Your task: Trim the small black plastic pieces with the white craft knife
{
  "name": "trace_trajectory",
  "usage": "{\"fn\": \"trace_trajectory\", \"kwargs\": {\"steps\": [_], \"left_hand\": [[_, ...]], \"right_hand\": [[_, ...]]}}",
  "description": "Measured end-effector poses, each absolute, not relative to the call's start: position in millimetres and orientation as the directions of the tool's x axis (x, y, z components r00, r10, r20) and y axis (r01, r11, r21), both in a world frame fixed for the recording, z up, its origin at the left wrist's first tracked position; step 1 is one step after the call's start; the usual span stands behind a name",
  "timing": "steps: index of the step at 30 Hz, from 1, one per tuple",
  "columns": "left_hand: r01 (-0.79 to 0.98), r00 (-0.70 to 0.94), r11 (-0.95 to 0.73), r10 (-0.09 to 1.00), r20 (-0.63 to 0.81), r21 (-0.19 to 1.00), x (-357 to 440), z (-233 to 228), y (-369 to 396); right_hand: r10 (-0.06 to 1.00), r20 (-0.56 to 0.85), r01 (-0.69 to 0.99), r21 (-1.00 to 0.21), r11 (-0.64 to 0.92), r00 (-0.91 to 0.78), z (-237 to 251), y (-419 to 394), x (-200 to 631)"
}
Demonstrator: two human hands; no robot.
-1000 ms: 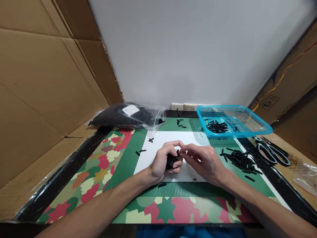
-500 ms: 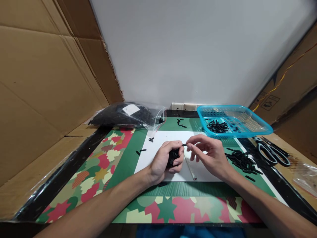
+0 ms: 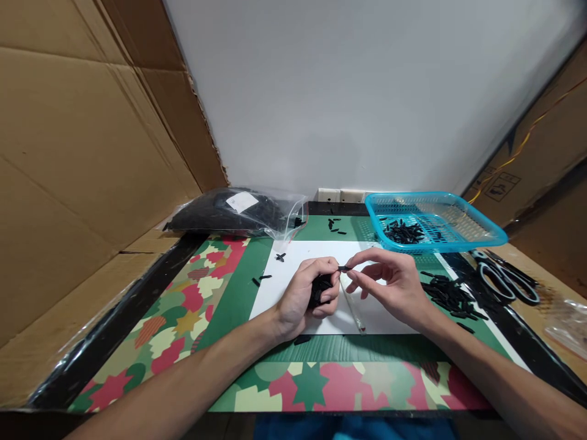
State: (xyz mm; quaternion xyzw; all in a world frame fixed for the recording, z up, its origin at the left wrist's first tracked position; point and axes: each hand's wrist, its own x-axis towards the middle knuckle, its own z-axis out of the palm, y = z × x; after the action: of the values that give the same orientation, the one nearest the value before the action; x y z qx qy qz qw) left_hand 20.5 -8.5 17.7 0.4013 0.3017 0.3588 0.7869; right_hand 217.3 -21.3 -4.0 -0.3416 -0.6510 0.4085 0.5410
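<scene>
While left hand (image 3: 305,296) fists black pieces (image 3: 320,287), right hand (image 3: 389,284) pinches one piece (image 3: 343,268)

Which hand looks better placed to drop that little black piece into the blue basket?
Probably the right hand: it pinches the black piece and is nearer the blue basket. The left hand is full of black pieces.

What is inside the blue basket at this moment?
The blue basket holds a small heap of short black pieces toward its left side. The rest of its mesh floor looks bare. Anything tucked behind the near rim is hidden.
</scene>
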Motion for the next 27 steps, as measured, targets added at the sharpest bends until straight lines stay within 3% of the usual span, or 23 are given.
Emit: {"fn": "trace_trajectory", "kwargs": {"steps": [11,27], "left_hand": [[-0.34,0.576,0.39,0.806,-0.139,0.855,19.5,18.3,-9.6],[-0.369,0.588,0.41,0.798,-0.132,0.834,19.2,18.2,-8.7]], "right_hand": [[0.919,0.306,-0.094,-0.952,0.292,-0.247,-0.3,-16.5,221.7],[0.903,0.364,-0.137,-0.93,0.34,-0.228,4.7,-20.3,220.1]]}}
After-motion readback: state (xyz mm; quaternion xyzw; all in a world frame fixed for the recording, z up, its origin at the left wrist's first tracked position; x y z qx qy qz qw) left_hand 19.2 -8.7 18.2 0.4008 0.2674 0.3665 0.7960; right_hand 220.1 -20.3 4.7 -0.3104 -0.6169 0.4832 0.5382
